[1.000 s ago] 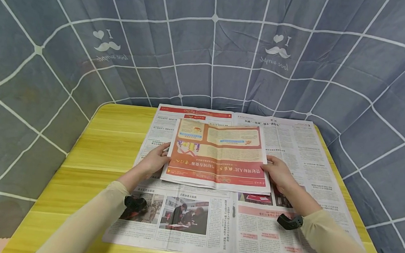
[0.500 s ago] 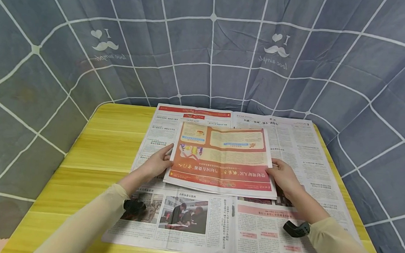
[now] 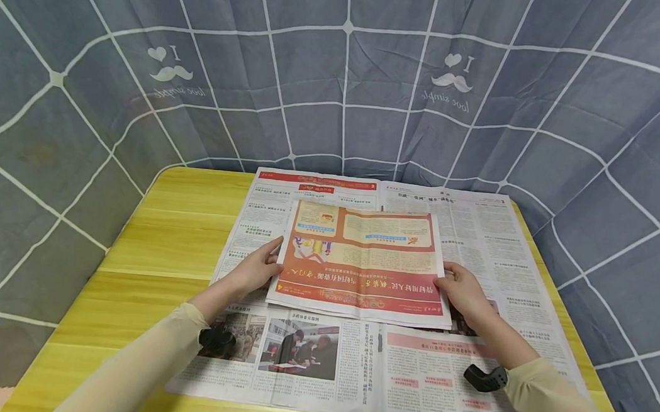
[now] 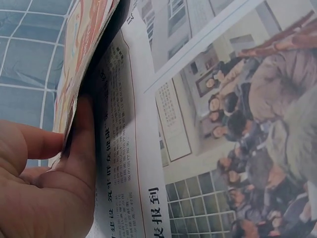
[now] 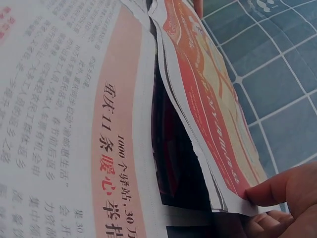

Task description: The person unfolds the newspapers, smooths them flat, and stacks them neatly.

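Note:
A folded newspaper (image 3: pixel 362 264) with a red and orange printed page lies level between both hands, over a larger spread newspaper (image 3: pixel 318 394). My left hand (image 3: pixel 256 266) pinches its left edge, thumb on top and fingers underneath, as the left wrist view shows with the hand (image 4: pixel 49 173) at the sheet's edge. At the opposite edge my right hand (image 3: pixel 465 293) pinches it the same way. In the right wrist view, a dark gap shows between the folded newspaper (image 5: pixel 198 114) and the spread sheets below, so its near edge is raised.
The spread newspaper covers much of a yellow wood-grain table (image 3: pixel 152 233). A grey curtain (image 3: pixel 314 91) with white grid lines surrounds the table at the back and sides. A black wrist device (image 3: pixel 485 378) sits on each sleeve.
The folded newspaper has shifted slightly right and toward the person, with both hands still gripping its edges. In the last half second it has barely moved.

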Available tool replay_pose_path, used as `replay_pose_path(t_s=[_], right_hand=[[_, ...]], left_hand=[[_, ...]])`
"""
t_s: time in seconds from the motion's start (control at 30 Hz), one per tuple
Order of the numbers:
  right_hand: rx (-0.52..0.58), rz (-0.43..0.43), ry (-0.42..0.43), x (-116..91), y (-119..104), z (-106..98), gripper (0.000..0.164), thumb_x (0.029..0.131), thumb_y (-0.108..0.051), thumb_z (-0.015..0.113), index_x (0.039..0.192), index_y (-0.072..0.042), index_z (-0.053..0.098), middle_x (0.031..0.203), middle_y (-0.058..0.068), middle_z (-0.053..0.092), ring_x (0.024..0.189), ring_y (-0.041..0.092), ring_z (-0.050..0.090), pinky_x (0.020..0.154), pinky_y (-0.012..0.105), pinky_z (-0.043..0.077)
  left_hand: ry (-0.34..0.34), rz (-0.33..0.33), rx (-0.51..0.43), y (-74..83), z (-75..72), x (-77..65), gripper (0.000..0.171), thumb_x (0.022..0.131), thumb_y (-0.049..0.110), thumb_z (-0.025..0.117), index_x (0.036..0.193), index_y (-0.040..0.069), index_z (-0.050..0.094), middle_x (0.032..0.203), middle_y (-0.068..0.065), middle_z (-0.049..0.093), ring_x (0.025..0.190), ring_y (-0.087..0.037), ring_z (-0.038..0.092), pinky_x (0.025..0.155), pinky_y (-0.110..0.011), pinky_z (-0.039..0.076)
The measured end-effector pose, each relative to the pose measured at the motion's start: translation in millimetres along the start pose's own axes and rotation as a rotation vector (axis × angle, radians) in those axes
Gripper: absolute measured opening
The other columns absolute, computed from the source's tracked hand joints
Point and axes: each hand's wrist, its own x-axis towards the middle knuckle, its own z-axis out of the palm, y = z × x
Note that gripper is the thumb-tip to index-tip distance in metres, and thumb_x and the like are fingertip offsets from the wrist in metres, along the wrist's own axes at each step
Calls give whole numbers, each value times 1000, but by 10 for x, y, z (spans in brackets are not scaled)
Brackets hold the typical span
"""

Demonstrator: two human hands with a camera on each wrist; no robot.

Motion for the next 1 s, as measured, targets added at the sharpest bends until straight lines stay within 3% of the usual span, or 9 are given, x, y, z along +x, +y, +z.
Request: replay_pose_path(t_s=[0.1, 0.27, 0.43, 0.6, 0.87, 1.0], right_hand=[[3, -5, 5, 7, 12, 8, 58, 104, -16, 54, 154, 6, 33, 124, 26, 65, 85, 21, 72, 68, 34, 59], [3, 6, 13, 9, 20, 27, 61, 105, -17, 54, 156, 6, 29, 126, 27, 63, 86, 22, 72, 68, 35, 59], [-3, 15, 20, 4, 8, 41, 62, 105, -17, 54, 156, 6, 29, 126, 27, 62, 86, 22, 72, 68, 35, 59], [-7, 19, 19, 12, 9, 46, 61, 105, -17, 54, 156, 6, 29, 125, 26, 62, 85, 21, 71, 68, 34, 59], [-11, 14, 12, 35, 34, 38, 62, 105, -16, 54, 156, 6, 28, 125, 27, 63, 85, 21, 72, 68, 34, 59], [-6, -16, -16, 45, 43, 25, 70, 105, -14, 53, 161, 5, 15, 130, 31, 59, 86, 23, 72, 69, 34, 59]], left_hand=[[11, -8, -8, 4, 1, 0, 71, 109, 8, 48, 167, 14, 8, 113, -17, 66, 83, -19, 67, 67, -33, 55], [11, -21, -41, 14, 14, 4, 69, 109, 10, 47, 167, 15, 9, 133, -24, 58, 103, -30, 69, 81, -40, 59], [10, -37, -99, 24, 18, 6, 64, 109, 10, 39, 167, 18, 12, 148, -28, 44, 107, -31, 67, 82, -40, 59], [18, -31, -140, 25, 21, 11, 66, 105, 6, 36, 167, 19, 14, 147, -27, 45, 104, -30, 66, 79, -40, 57], [46, 25, 51, 31, 20, 12, 66, 108, 13, 49, 166, 19, 19, 153, -21, 42, 117, -33, 58, 78, -37, 56], [66, 132, 249, 54, -16, 37, 66, 107, 15, 52, 165, 16, 21, 164, -19, 25, 135, -40, 46, 95, -48, 52]])
